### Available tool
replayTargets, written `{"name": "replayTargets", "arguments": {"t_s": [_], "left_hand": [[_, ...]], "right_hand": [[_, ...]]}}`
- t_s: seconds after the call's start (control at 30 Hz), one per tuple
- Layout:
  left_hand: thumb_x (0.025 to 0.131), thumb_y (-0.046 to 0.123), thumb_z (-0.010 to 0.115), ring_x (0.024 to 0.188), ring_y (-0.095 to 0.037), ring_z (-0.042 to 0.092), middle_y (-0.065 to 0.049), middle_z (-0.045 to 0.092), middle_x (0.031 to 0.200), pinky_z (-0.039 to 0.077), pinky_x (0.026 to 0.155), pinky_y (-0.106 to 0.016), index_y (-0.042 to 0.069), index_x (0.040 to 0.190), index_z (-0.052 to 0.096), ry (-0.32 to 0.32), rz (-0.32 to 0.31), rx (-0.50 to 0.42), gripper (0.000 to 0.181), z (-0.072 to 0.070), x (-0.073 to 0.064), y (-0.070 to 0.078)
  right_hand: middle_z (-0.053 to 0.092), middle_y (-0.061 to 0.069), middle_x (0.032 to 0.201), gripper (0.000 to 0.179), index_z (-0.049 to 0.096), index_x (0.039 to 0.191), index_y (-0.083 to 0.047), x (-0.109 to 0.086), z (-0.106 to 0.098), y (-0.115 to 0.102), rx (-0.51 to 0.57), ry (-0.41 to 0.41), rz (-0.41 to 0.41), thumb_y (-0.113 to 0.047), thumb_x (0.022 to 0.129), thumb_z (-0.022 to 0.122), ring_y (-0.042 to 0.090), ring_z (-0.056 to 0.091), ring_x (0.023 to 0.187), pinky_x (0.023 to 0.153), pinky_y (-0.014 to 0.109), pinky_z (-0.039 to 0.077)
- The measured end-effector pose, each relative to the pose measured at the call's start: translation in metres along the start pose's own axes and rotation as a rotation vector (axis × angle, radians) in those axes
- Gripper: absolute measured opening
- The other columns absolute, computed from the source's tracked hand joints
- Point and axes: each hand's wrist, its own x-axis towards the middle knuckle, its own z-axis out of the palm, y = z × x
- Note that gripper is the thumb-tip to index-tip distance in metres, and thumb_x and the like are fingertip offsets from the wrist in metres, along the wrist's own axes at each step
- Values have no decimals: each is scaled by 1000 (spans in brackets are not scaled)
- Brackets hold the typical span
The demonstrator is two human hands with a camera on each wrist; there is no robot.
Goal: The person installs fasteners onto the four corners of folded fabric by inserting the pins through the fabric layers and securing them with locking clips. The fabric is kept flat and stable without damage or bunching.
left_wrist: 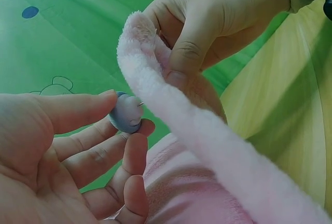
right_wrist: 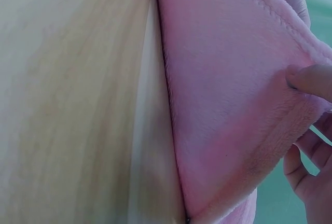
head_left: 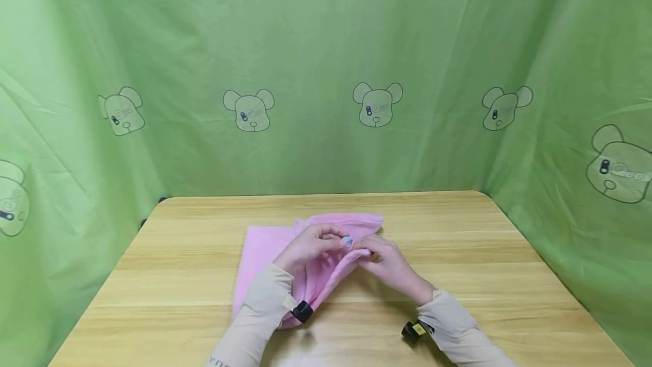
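A pink fleecy cloth (head_left: 265,245) lies on the table, its near right part lifted into a raised fold. My left hand (head_left: 309,244) pinches a small round blue-and-white pin (left_wrist: 124,114) between thumb and fingers. From the pin's head a short metal point sticks out toward the cloth's edge, right at the pile in the left wrist view. My right hand (head_left: 388,259) grips the raised edge, with the thumb (right_wrist: 306,79) pressed on one face of the cloth. Most of its other fingers are hidden behind the fabric in the left wrist view.
The wooden table (head_left: 168,276) extends on both sides of the cloth. A green curtain (head_left: 316,27) with bear-head prints surrounds its back and sides. Black wrist cameras hang under both beige sleeves, the left camera (head_left: 303,311) close over the cloth.
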Motion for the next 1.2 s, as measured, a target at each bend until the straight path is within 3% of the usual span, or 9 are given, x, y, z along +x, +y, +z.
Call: {"name": "replayTargets", "arguments": {"t_s": [0.47, 0.7, 0.9, 1.07, 1.2], "left_hand": [[91, 12, 64, 71, -9, 62, -16, 72, 106, 52, 64, -22, 0, 117, 62, 15, -15, -53, 28, 4, 1, -2], [89, 16, 69, 69, -11, 60, -7, 75, 97, 52, 66, -25, 3, 111, 66, 16, -41, -58, 26, 7, 1, -2], [89, 14, 67, 66, -11, 59, -9, 74, 96, 51, 63, -23, 2, 112, 65, 11, -45, -75, 25, 9, 1, 0], [92, 14, 64, 72, -15, 62, -13, 71, 103, 55, 69, -28, 1, 118, 63, -13, -15, -9, 29, 3, -2, 4], [94, 19, 62, 91, -26, 66, -15, 68, 113, 56, 82, -34, 2, 121, 61, 39, 33, 73, 32, -7, -9, 8]], "right_hand": [[73, 0, 93, 28, 71, 96, -13, 0, -3, -2, 12, 3, 46, 2, 73, 79, 15, 67, 88, 82, 25, 56], [73, -2, 94, 28, 71, 96, -14, 1, -4, -1, -30, 11, 42, 0, 73, 79, 16, 65, 91, 83, 27, 55], [73, -1, 95, 29, 71, 96, -13, 3, -5, -1, -39, 14, 18, 0, 72, 80, 17, 66, 91, 84, 27, 56], [73, 1, 95, 30, 71, 96, -12, 4, -6, 0, -48, 11, -23, 1, 70, 80, 17, 66, 90, 82, 27, 56], [73, 2, 94, 30, 71, 96, -12, 1, -7, 1, -52, -3, -51, 1, 70, 79, 16, 65, 87, 79, 25, 56]]}}
